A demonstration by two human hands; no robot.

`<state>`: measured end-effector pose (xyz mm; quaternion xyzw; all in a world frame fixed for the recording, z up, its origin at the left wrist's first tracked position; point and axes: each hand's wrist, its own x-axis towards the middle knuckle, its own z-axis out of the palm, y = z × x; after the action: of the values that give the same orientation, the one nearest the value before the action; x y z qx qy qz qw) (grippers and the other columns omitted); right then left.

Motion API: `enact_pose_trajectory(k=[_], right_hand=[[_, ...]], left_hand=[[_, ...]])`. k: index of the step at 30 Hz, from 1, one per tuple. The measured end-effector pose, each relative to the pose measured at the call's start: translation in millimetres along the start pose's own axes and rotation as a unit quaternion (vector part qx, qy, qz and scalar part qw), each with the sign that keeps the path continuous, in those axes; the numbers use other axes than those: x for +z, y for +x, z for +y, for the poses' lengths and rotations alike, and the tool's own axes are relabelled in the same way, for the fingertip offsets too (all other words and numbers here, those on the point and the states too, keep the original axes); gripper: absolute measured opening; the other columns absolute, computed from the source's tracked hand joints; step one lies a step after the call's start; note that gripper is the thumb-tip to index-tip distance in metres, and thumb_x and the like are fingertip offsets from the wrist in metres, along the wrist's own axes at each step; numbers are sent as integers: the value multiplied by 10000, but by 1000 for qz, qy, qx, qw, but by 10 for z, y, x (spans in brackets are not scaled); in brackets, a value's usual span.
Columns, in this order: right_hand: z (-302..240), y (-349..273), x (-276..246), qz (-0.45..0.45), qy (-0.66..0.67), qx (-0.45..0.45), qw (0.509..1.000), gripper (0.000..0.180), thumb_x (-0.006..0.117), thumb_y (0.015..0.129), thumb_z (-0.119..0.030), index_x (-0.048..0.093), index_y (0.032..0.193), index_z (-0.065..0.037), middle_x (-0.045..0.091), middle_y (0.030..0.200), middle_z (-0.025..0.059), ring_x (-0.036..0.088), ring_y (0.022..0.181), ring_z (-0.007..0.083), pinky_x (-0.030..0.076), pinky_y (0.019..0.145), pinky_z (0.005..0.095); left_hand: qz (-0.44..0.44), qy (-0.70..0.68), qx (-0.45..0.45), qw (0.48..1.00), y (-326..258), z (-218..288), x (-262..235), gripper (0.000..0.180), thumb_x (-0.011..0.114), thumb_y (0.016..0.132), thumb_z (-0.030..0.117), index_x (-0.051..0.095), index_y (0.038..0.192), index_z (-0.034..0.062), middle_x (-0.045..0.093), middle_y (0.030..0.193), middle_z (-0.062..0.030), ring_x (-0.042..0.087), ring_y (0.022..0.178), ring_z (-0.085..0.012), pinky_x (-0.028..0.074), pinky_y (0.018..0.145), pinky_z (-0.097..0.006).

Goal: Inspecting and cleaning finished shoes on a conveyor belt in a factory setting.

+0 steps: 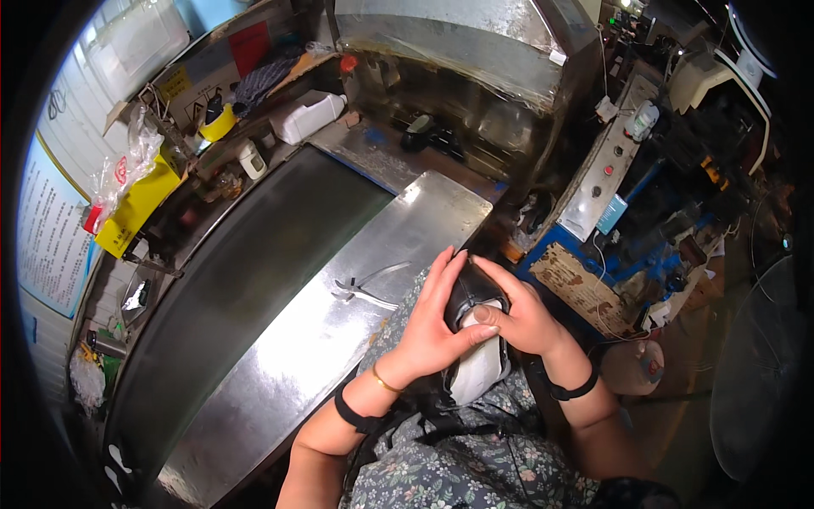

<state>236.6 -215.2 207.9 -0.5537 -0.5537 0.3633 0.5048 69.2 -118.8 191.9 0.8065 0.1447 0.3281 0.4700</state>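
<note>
A black leather shoe upper (469, 293) with a white inner part (480, 373) rests over my lap, its black end pointing away from me. My left hand (431, 327) clasps its left side, fingers stretched along the leather and thumb lying over the white part. From the other side my right hand (527, 318) grips it, with the thumb pressed on top near the left thumb. The fingertips of both hands nearly meet at the far end. To the left, a pair of metal pliers (365, 293) lies with handles spread on a shiny metal ledge (280, 360).
Beyond the ledge runs a dark conveyor belt (246, 263). A white jug (309, 117) and a small white bottle (252, 159) stand behind it, near a yellow box (140, 204). A metal hood (449, 51) covers the far end. At right is a blue machine with a button panel (606, 161).
</note>
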Motion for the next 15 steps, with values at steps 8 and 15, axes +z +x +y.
enact_pose_trajectory(k=[8,15], right_hand=[[233,105,49,14,31,-57,998,510,638,938,-186,482,1384,7,564,1363,152,525,1271,240,303,1122,397],[261,175,148,95,-49,-94,990,419,632,908,-191,572,1290,-28,651,1227,166,603,1176,319,238,1128,499]], left_hand=[[-45,39,-37,998,-34,-161,29,882,723,867,191,163,1518,-11,179,1571,-260,169,1479,-385,181,1192,-432],[-8,66,-9,998,0,-251,68,788,679,836,120,235,1470,-27,287,1506,-270,270,1428,-424,224,1175,-459]])
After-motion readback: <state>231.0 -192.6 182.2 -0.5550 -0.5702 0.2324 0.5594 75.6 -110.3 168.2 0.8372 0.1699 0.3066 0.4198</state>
